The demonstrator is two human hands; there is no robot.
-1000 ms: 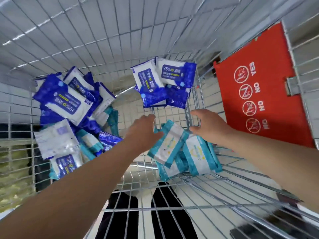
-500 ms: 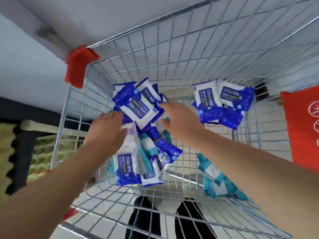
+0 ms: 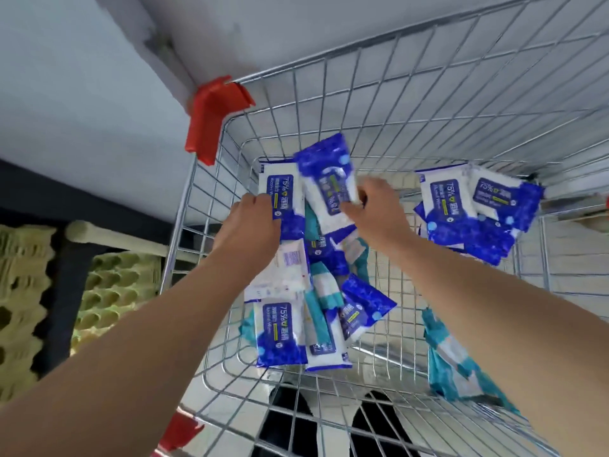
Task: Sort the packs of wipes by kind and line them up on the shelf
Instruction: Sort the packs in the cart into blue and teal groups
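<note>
Both my hands are down inside a wire shopping cart [image 3: 428, 103]. My left hand [image 3: 252, 222] grips a blue-and-white pack of alcohol wipes [image 3: 280, 189] by its left edge. My right hand [image 3: 375, 209] pinches a second blue pack [image 3: 326, 183], which is tilted and lifted above the heap. Below them lies a mixed heap of blue packs [image 3: 283, 334] and teal-and-white packs [image 3: 324, 291]. Two more blue packs [image 3: 474, 206] lean at the cart's right side. Teal packs [image 3: 451, 361] lie at the lower right.
Red plastic corner guards [image 3: 211, 117] sit on the cart's left corners. Left of the cart are a grey wall [image 3: 66, 94] and green egg trays [image 3: 108, 291]. My dark shoes [image 3: 286, 423] show through the cart's floor.
The view swung left over the blue heap. Both hands reached into it; each now holds a blue pack, and the right one has lifted its pack up.
</note>
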